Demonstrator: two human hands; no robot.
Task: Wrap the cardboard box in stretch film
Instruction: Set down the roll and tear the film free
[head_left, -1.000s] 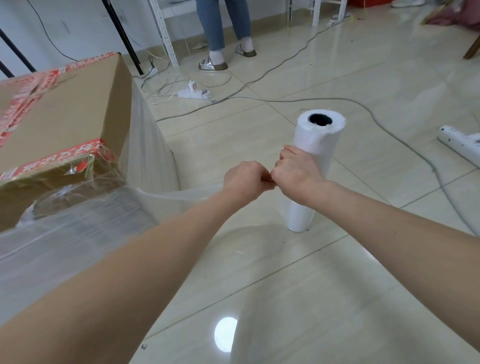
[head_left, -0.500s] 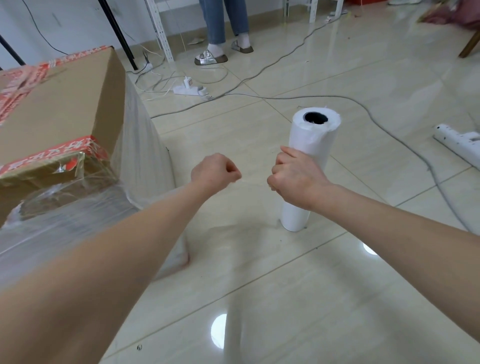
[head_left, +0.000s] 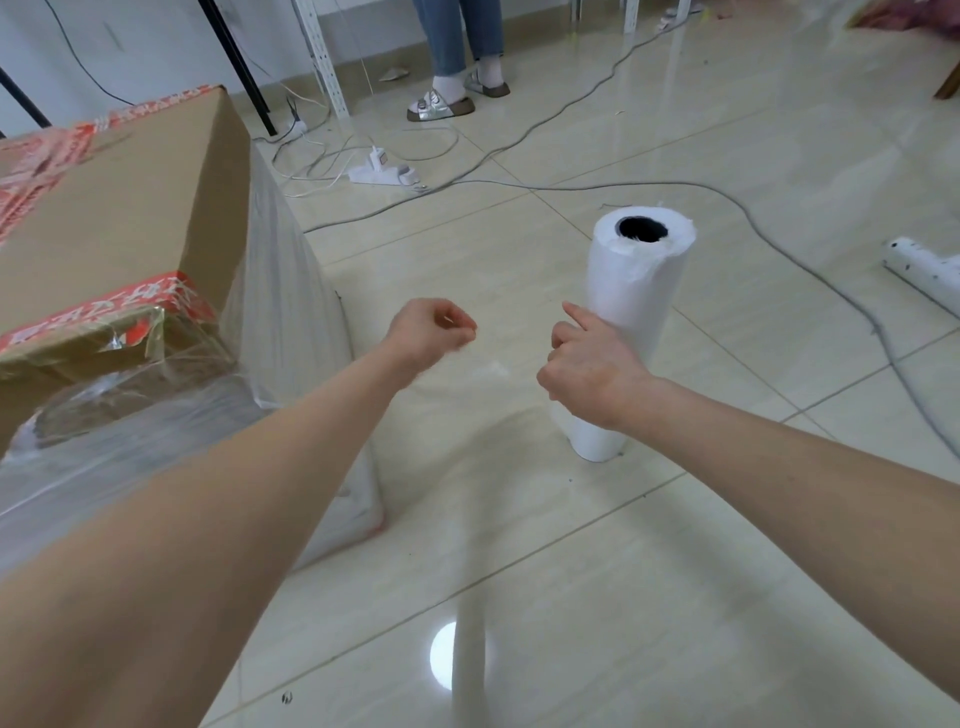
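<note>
The half-filmed cardboard box (head_left: 130, 208) stood left of the upright stretch film roll (head_left: 639, 291). The left hand (head_left: 431, 332) and right hand (head_left: 589, 371) were curled; whether either pinched film was unclear. Thin, clingy film probably tore easily; the roll's core seemed the safest grip.

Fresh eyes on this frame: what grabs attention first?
Centre frame, the left hand is curled and the right hand has its forefinger out beside a white roll of stretch film that stands upright on the tiled floor. At left sits a big cardboard box with red tape, its sides already under clear film.
</note>
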